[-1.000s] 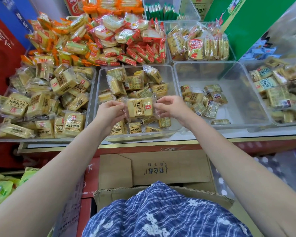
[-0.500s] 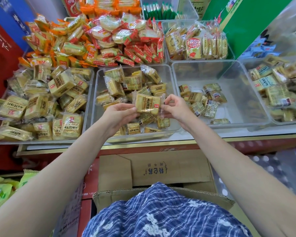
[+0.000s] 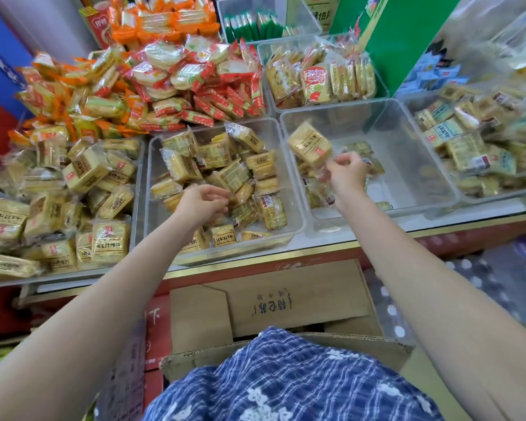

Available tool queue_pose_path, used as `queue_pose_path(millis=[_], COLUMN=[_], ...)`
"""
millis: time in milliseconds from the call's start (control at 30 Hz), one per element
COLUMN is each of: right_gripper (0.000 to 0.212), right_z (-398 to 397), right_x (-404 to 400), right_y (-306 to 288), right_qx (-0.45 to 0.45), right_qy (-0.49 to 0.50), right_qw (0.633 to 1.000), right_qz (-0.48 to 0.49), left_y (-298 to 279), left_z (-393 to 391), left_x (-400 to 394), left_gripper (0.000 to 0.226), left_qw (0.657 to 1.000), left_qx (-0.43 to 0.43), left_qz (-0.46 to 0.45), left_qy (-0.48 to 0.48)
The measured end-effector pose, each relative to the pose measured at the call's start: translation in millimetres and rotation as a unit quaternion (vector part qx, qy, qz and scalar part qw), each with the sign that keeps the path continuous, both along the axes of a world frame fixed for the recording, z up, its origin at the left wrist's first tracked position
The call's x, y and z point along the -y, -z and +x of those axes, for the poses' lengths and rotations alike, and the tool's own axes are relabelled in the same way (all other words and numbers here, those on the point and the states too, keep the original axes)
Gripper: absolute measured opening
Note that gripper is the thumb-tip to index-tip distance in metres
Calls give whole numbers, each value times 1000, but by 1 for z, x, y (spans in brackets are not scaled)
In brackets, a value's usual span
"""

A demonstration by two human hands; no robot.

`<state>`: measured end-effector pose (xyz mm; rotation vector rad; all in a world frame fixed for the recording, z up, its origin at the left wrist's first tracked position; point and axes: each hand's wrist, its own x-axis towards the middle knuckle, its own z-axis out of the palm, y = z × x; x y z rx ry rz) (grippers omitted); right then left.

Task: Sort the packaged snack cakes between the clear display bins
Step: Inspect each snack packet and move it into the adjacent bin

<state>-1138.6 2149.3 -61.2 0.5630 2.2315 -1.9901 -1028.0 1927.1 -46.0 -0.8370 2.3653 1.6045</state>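
- Right hand is raised over the right bin, fingertips pinching the wrapper edge of a yellow snack cake.
- Left hand hovers over the middle bin, fingers loosely curled, holding nothing.
- Bins sit on a shop counter.
- The cake is at 10 o'clock from the right hand.

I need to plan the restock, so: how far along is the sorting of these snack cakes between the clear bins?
Early to midway, by the look of it. Done: a small pile of packs lies in the nearly bare bin. In hand: the right hand pinches a yellow snack cake by its wrapper over that bin, while the left hand hovers, loosely curled, over the middle bin. Left: the middle bin holds many packs.
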Motion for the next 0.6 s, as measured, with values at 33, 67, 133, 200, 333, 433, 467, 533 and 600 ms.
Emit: queue_pose_path(millis=[33, 67, 133, 200, 333, 433, 467, 533, 600], right_gripper=[23, 25, 24, 25, 41, 32, 26, 16, 11], right_z=[-6, -11, -15, -14, -13, -9, -8, -4, 2], right_x=[-7, -12, -19, -23, -21, -11, -6, 10, 31], right_y=[2, 5, 14, 21, 22, 10, 6, 1, -4], right_qx=[12, 24, 67, 122, 133, 44, 8, -61, -107], right_qy=[55, 94, 114, 82, -41, -52, -74, -135, -185], right_qw=[998, 995, 991, 989, 979, 966, 961, 950, 941], right_qz=[-13, -14, 8, -7, 150, 249, 265, 274, 261], left_y=[3, 6, 11, 15, 19, 20, 20, 20, 20], left_z=[0, 0, 1, 2, 8, 15, 17, 22, 28], left_x=[0, 0, -5, -10, -10, -4, -2, 2, 7], left_gripper=[14, 14, 14, 15, 17, 16, 17, 20, 22], left_qw=[1000, 1000, 999, 996, 991, 991, 991, 987, 985], left_qx=[9, 17, 28, 42, 62, 56, 54, 53, 62], left_qz=[-4, -8, -25, -58, -92, -108, -119, -144, -156], left_qy=[7, 11, 21, 49, 68, 50, 44, 38, 33])
